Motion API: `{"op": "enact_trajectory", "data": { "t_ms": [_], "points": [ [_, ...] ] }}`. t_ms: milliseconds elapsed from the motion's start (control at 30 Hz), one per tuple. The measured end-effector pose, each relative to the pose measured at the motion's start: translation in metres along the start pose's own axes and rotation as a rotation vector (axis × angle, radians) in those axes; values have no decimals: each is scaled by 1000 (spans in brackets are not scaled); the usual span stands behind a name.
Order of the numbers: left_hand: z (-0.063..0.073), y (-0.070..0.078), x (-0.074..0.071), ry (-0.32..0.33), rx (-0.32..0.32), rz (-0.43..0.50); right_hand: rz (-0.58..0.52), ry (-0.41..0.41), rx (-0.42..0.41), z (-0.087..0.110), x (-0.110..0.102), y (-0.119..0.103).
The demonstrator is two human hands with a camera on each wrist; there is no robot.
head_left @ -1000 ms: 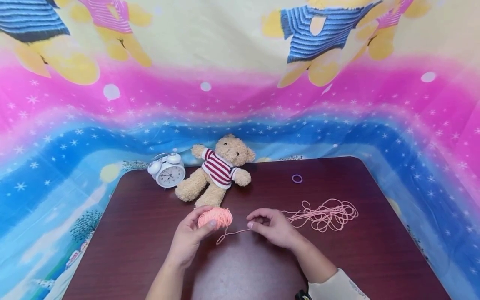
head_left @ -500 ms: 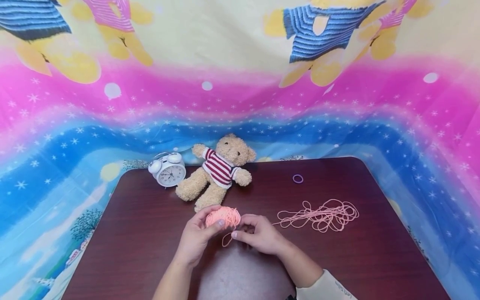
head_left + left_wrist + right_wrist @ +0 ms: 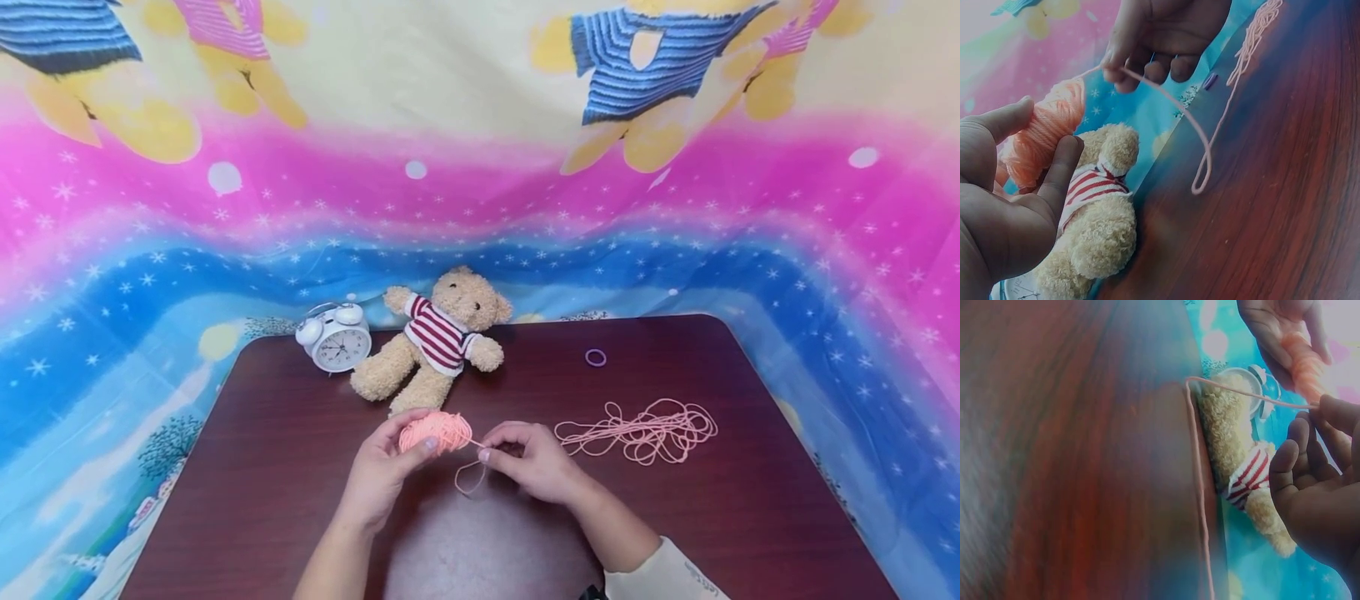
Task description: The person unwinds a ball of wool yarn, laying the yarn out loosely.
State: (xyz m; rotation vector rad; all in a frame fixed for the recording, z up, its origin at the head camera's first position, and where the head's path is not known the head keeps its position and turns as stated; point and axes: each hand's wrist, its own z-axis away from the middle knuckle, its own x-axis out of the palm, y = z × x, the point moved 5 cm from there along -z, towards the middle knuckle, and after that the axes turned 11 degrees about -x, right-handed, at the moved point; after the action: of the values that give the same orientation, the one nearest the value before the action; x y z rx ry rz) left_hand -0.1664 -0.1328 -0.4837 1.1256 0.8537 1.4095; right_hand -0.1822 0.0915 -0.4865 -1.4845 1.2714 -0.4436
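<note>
My left hand (image 3: 382, 471) grips a small skein of peach yarn (image 3: 438, 433) between thumb and fingers, above the front middle of the table. Just to its right, my right hand (image 3: 536, 467) pinches the yarn strand between thumb and index finger. A short length runs taut from the skein's end to that pinch. From the pinch a slack loop (image 3: 1202, 169) hangs down, as the left wrist view shows, and its far end leads toward a loose tangle of the same yarn (image 3: 648, 431) lying on the table at right.
A teddy bear (image 3: 435, 337) in a striped shirt lies at the back of the dark wooden table (image 3: 262, 500). Left of it stands a white alarm clock (image 3: 341, 346). A purple ring (image 3: 596, 357) lies behind the yarn tangle. A printed cloth (image 3: 480, 200) hangs behind the table.
My right hand came left to the skein, then drew slightly back to the right, leaving a taut strand between. The left hand moved right, then back left with the skein.
</note>
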Motion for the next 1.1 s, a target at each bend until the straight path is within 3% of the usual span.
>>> {"op": "enact_trajectory", "data": {
  "t_ms": [533,1100],
  "points": [
    [2,-1,-13,26,-19,9,60,68,34,0,-41,-9],
    [4,5,-36,52,22,21,79,176,68,19,-96,-5]
  ]
}}
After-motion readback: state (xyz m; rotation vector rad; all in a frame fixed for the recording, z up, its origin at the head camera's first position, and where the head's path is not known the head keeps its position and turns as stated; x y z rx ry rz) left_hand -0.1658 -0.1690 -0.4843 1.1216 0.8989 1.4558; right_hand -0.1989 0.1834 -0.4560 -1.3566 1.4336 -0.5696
